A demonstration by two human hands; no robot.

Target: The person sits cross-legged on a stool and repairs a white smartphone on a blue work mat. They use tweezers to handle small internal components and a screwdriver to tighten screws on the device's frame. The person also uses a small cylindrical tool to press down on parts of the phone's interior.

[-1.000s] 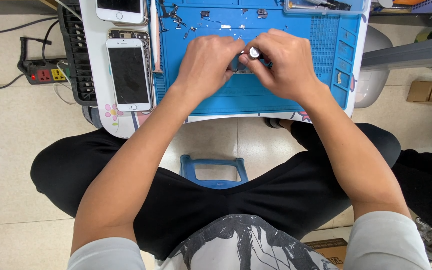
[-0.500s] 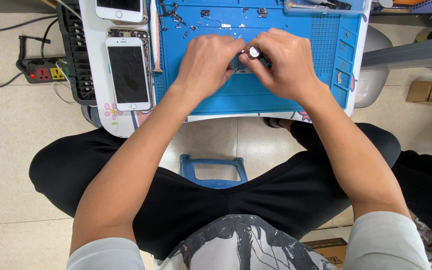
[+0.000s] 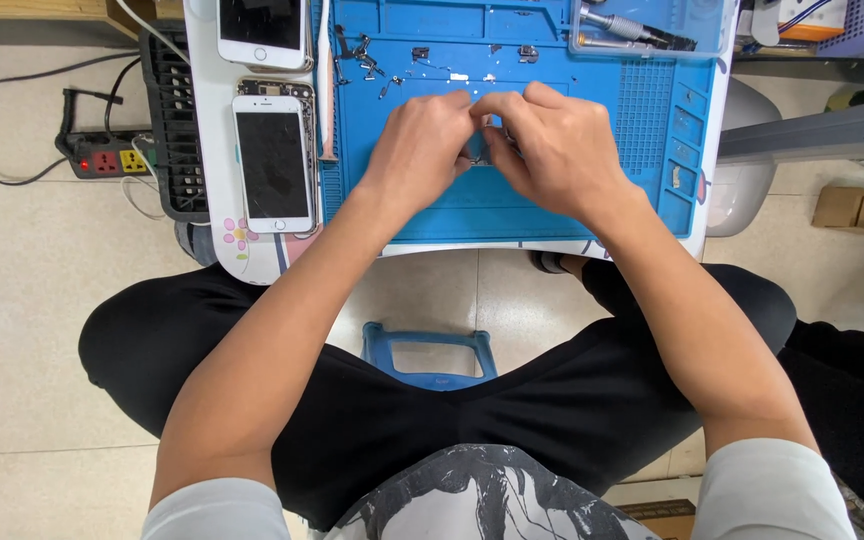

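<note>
My left hand and my right hand meet over the middle of a blue work mat on a small white table. Their thumbs and forefingers pinch together at the top. Between the palms a small dark part shows; most of it is hidden by the fingers. Several tiny screws and metal bits lie on the mat just beyond my left hand.
Left of the mat lie a white phone, face up, and a second phone above it. A black rack and a power strip sit further left. A clear tray with a screwdriver is top right. A blue stool shows between my legs.
The white-tipped tool seen at my right fingertips is no longer visible. Both hands have closed a little nearer, fingertips now touching.
</note>
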